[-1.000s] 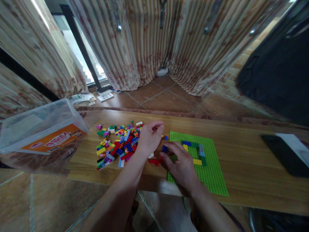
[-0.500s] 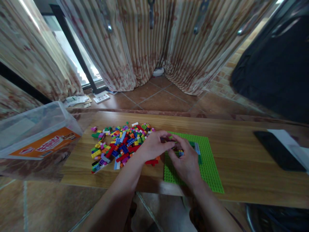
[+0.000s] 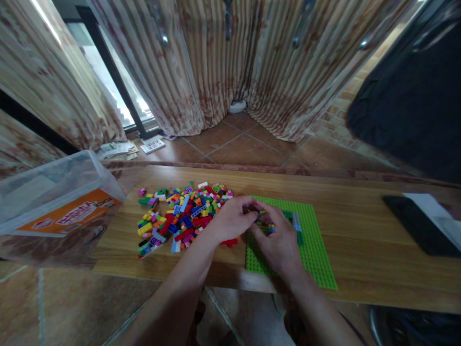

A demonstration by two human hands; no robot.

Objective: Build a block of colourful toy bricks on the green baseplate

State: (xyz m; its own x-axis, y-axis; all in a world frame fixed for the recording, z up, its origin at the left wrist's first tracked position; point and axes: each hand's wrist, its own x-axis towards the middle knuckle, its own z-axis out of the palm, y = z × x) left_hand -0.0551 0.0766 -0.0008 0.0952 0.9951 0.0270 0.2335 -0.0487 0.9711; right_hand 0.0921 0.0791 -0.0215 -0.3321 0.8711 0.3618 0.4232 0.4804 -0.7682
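My left hand (image 3: 236, 216) and my right hand (image 3: 275, 235) meet over the left edge of a bright green studded baseplate (image 3: 313, 259). Fingers of both hands are curled together, tip to tip. Whatever sits between them is too small and too covered to name. Beyond my right hand, light blue bricks (image 3: 296, 222) and dark green bricks (image 3: 300, 238) are fixed on the baseplate, partly hidden by the hand. A loose pile of mixed coloured toy bricks (image 3: 187, 221) spreads over the table left of the baseplate, beside my left wrist.
A clear plastic bin (image 3: 90, 168) with an orange label stands at the left. On the right end of the wooden table (image 3: 353, 230) lie a black flat object (image 3: 418, 226) and white paper (image 3: 425, 206). Striped curtains (image 3: 201, 72) hang behind the table.
The hands stay together over the baseplate, with only small finger shifts. The whole view has drifted slightly, so things appear a little further right.
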